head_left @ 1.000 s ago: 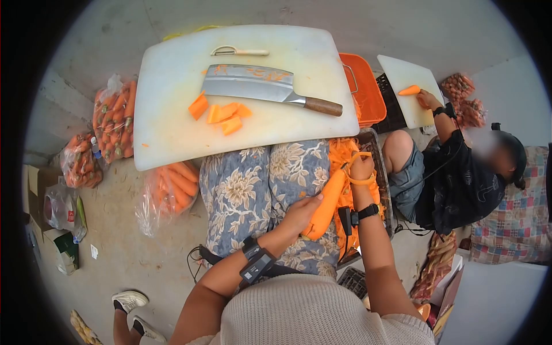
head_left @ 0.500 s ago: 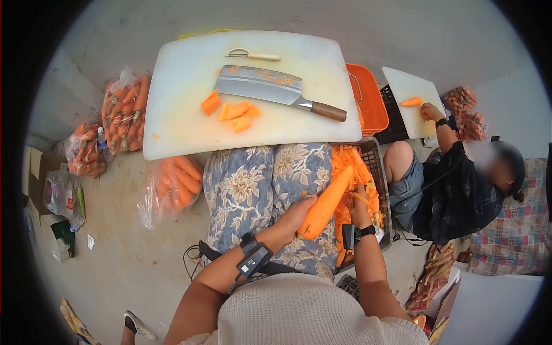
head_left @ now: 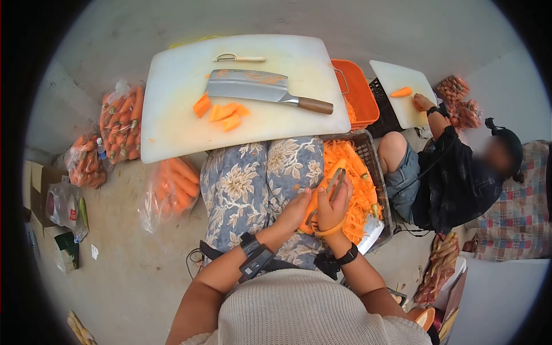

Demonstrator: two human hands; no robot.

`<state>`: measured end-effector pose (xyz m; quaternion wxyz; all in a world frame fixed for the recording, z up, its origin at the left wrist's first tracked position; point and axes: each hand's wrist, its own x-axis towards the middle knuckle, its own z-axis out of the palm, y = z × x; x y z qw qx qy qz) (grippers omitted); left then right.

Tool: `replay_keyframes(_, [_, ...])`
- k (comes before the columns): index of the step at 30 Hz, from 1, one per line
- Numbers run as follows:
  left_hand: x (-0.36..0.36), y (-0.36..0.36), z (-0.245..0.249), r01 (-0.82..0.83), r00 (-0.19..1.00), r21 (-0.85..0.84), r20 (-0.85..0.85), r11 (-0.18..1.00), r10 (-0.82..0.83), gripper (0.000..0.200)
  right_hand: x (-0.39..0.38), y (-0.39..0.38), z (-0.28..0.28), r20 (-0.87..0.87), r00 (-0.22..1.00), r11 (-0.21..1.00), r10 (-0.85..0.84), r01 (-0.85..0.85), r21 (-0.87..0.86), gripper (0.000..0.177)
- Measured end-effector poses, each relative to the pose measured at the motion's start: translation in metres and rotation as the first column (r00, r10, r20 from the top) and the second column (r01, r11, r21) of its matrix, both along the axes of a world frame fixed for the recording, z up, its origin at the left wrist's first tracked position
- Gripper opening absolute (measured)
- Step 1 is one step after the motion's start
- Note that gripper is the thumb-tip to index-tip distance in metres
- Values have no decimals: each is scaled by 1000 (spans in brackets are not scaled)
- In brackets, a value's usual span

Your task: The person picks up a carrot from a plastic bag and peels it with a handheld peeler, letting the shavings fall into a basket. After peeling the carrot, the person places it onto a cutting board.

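Note:
Over my lap, my left hand (head_left: 295,212) is wrapped round the thick end of a large peeled carrot (head_left: 339,165), which points up and away. My right hand (head_left: 333,208) grips a peeler (head_left: 334,180) laid along the carrot; my fingers partly hide both. An orange strip of peel (head_left: 332,230) hangs across my right wrist. Below and beside the hands, carrot peelings (head_left: 359,198) fill a dark plastic crate (head_left: 379,192).
Ahead, a white cutting board (head_left: 172,109) carries a cleaver (head_left: 250,85), a second peeler (head_left: 241,58) and carrot chunks (head_left: 225,114). Bagged carrots (head_left: 122,123) stand left, an orange tub (head_left: 363,98) right. A co-worker (head_left: 460,184) sits at another board (head_left: 397,77).
My right hand has turned and come up from the peelings to the carrot, bringing the peeler onto it. A peel strip now lies over the wrist. The view has shifted slightly.

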<state>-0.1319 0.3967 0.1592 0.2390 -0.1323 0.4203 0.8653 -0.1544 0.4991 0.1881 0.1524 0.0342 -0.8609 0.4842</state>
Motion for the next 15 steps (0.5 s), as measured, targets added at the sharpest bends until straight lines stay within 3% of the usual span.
replay_keyframes(7, [-3, 4, -5, -11, 999, -125, 36, 992, 16, 47, -18, 6, -4, 52, 999, 999, 4, -6, 50, 38])
replay_keyframes(15, [-6, 9, -10, -77, 997, -231, 13, 970, 82, 45, -40, 17, -27, 118, 992, 998, -46, 51, -36, 34])
